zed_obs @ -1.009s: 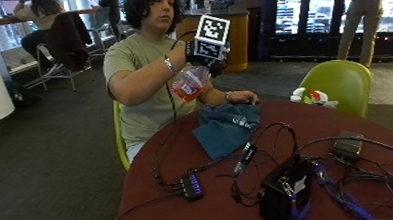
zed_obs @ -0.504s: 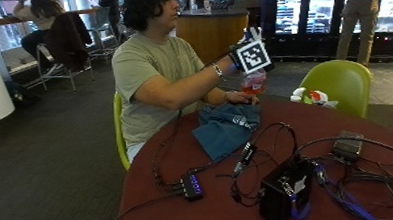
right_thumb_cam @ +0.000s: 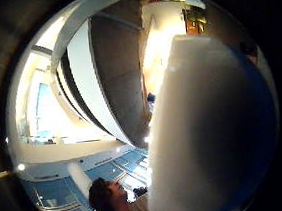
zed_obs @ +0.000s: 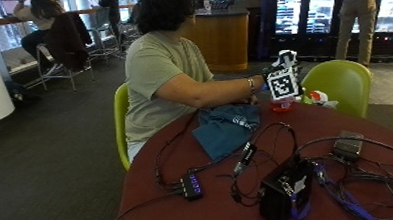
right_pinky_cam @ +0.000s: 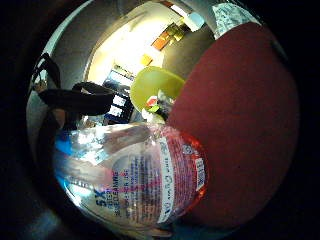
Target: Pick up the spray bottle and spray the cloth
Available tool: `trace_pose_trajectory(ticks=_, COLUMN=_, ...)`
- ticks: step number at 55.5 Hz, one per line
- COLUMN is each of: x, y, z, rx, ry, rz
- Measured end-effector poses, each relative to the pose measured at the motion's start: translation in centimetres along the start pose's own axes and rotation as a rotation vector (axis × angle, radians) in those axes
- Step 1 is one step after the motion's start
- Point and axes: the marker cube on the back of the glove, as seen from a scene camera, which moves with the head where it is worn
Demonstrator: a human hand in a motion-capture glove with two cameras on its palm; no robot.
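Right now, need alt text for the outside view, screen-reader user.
A seated person's gloved right hand holds a spray bottle, its red base at the far edge of a round dark red table. A crumpled blue cloth lies in front of the person; cables and black boxes cover the near side, and a green chair stands behind.

Cloth on table — bottle just behind

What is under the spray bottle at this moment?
The round red table is under the spray bottle, which the gloved right hand holds. Whether its base touches the table is hidden.
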Motion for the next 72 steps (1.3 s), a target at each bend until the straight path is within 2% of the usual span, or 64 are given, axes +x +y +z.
trace_pose_trajectory(ticks=9, x=1.6, y=0.4, z=0.1, rx=0.007, ry=0.151, rz=-0.065)
trace_pose_trajectory(ticks=14, x=0.7, y=-0.4, z=0.5, rx=0.079, ry=0.078, rz=-0.089)
trace_pose_trajectory(ticks=25, x=0.8, y=-0.2, z=0.3, rx=0.069, ry=0.079, rz=-0.093)
trace_pose_trajectory(ticks=29, x=1.7, y=0.3, z=-0.3, rx=-0.002, ry=0.140, rz=-0.072)
trace_pose_trajectory(ticks=33, x=1.9, y=0.0, z=-0.3, rx=-0.004, ry=0.135, rz=-0.037)
trace_pose_trajectory(ticks=36, x=3.3, y=1.3, z=-1.1, rx=-0.085, ry=0.248, rz=-0.001)
trace_pose_trajectory(ticks=38, x=2.8, y=1.6, z=-1.1, rx=-0.114, ry=0.218, rz=0.022)
trace_pose_trajectory(ticks=42, x=1.1, y=1.4, z=-0.8, rx=-0.087, ry=0.113, rz=0.056)
trace_pose_trajectory(ticks=48, x=2.7, y=2.2, z=-1.7, rx=-0.065, ry=0.280, rz=0.102)
trace_pose_trajectory(ticks=55, x=-0.9, y=5.5, z=-3.0, rx=-0.108, ry=0.254, rz=0.156)
trace_pose_trajectory(ticks=60, x=-1.3, y=9.0, z=-4.5, rx=-0.185, ry=0.458, rz=0.108)
trace_pose_trajectory(ticks=72, x=-6.1, y=14.2, z=-9.0, rx=-0.168, ry=0.733, rz=-0.068)
